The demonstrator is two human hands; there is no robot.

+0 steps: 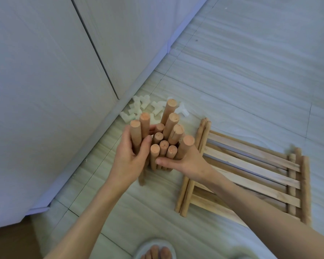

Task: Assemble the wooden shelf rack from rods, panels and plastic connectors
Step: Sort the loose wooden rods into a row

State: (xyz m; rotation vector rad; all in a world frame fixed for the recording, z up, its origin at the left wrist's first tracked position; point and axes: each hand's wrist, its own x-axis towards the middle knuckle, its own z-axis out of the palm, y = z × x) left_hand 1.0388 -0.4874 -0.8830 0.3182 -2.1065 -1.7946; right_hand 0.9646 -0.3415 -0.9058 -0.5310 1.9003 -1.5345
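A bundle of several round wooden rods (164, 144) stands upright above the tiled floor, their cut ends facing me. My left hand (128, 156) grips two rods on the bundle's left side, thumb across their front. My right hand (187, 161) wraps around the right side of the bundle, thumb pressed against the front rods. Several white plastic connectors (138, 107) lie in a loose pile on the floor behind the rods, near the cabinet base. Slatted wooden panels (251, 176) are stacked flat on the floor to the right.
White cabinet doors (45, 81) and their plinth run along the left. My foot in a pale slipper (155, 249) shows at the bottom edge. Light tiled floor (251, 62) stretches away at upper right.
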